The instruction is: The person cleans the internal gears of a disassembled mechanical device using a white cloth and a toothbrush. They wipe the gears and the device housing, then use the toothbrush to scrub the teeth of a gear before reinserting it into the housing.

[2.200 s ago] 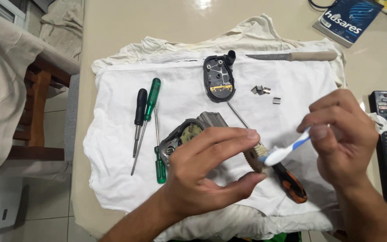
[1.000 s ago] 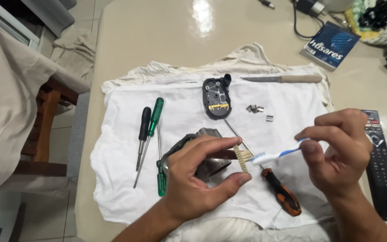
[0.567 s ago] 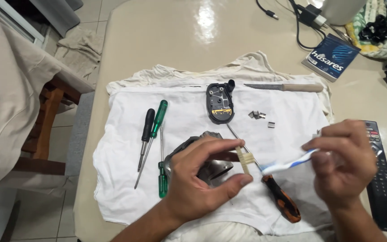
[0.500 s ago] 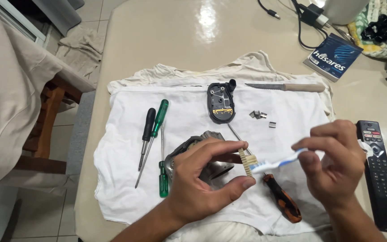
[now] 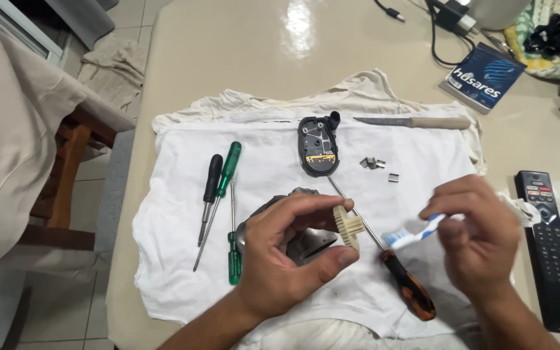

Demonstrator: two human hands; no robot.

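- The left hand (image 5: 286,259) pinches a small cream plastic gear (image 5: 348,228) between thumb and forefinger, holding it above the white cloth (image 5: 163,214) near the middle of the tabletop (image 5: 228,58).
- The right hand (image 5: 481,240) has its fingers closed around the handle of a blue-and-white toothbrush (image 5: 413,234), whose head points left toward the gear and sits just beside it, not clearly touching.
- Partly hidden under the left hand lies a dark grey housing (image 5: 306,243); its details cannot be made out.
- An orange-and-black screwdriver (image 5: 390,262) lies on the cloth directly below the gear, its shaft running toward the open black casing (image 5: 319,146) farther back.
- Risk: the gear is gripped only at its edges, so a firm brush stroke could likely twist it out of the pinch and send it rolling off the cloth.
- Risk: the small metal clips (image 5: 377,165) lie loose to the right of the casing; a sleeve or a tug on the cloth could scatter them.
- Risk: the knife (image 5: 416,122) at the far edge lies within reach of a careless arm movement.
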